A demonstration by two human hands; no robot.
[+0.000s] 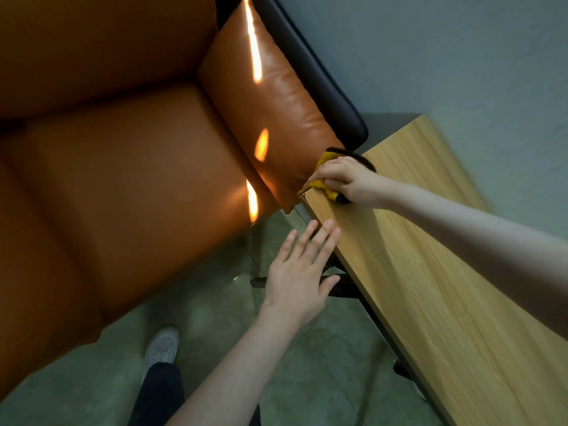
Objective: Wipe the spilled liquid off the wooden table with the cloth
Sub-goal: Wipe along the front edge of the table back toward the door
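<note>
My right hand (344,179) curls its fingers over the crumpled yellow-and-black cloth (330,176) at the light wooden bench (430,256) corner nearest the orange leather sofa (123,179). My left hand (299,272) hovers flat, empty. Press down; wipe inward from the edge.

Dim, warm indoor light here, and bright orange streaks of glare flare on the leather sofa (129,167), strongest along its cushion (270,96). The tabletop (430,272) smears with motion blur toward the lower right. A soft shadow falls beside the right hand (341,179). Wide-angle distortion bends the edges, and the floor (215,333) looks soft.
</note>
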